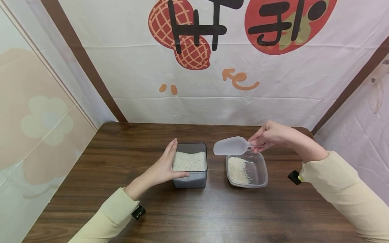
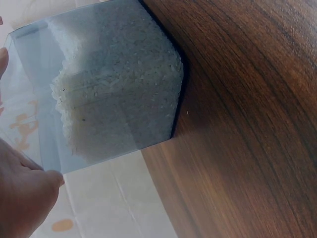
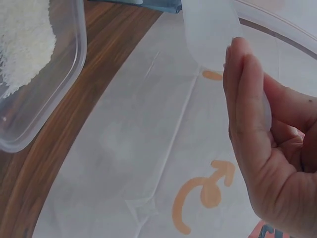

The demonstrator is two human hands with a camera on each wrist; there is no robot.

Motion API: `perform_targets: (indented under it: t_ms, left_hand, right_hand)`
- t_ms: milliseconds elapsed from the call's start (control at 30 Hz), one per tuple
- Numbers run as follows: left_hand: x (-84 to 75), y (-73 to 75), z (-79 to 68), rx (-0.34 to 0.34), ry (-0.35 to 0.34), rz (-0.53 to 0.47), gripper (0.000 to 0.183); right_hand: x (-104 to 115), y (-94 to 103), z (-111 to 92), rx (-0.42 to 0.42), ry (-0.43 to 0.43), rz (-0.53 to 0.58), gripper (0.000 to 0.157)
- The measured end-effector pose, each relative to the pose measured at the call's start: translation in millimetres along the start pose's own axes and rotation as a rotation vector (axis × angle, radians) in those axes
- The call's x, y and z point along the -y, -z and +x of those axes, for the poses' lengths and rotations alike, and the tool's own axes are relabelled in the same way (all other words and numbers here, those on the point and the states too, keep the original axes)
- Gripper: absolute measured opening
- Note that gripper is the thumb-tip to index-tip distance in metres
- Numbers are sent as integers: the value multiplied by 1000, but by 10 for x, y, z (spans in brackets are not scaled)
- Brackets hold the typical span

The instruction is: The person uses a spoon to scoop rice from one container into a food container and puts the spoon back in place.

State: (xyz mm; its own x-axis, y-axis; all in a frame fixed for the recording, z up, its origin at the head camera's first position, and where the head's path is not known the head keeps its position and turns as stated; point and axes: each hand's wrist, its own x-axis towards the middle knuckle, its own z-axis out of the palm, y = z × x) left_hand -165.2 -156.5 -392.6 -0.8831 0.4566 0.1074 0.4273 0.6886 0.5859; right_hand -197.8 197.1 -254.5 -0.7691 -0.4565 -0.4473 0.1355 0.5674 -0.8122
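Observation:
My left hand (image 1: pixel 165 168) holds the upper left side of a square, see-through grey container (image 1: pixel 194 182), thumb along the near rim and fingers toward the far corner. White rice (image 1: pixel 189 161) fills much of it, sloping unevenly inside the walls in the left wrist view. My right hand (image 1: pixel 267 136) pinches the handle of a translucent white scoop (image 1: pixel 231 146) held level above the table, its mouth pointing left. Below the scoop stands a clear plastic tub (image 1: pixel 262 175), with a smaller heap of rice (image 1: pixel 238 170) on its left side.
Both vessels stand on a dark wooden table (image 1: pixel 146 212), a short gap between them. A printed white cloth (image 1: pixel 136 74) hangs behind the table's far edge. Small black devices are worn at the left wrist (image 1: pixel 138 212) and right wrist (image 1: pixel 294 177).

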Motion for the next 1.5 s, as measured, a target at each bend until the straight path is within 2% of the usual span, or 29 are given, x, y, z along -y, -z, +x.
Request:
perform_targets:
  t_ms: [733, 1100, 1500]
  left_hand:
    - [3, -14, 12, 0, 5, 1, 120]
    - [-5, -14, 16, -2, 1, 2, 120]
    - [12, -27, 11, -7, 5, 1, 120]
  right_hand:
    - [140, -208, 198, 11, 9, 4, 29]
    - [213, -296, 280, 20, -4, -61, 25]
    - [419, -440, 387, 14, -28, -132, 19]
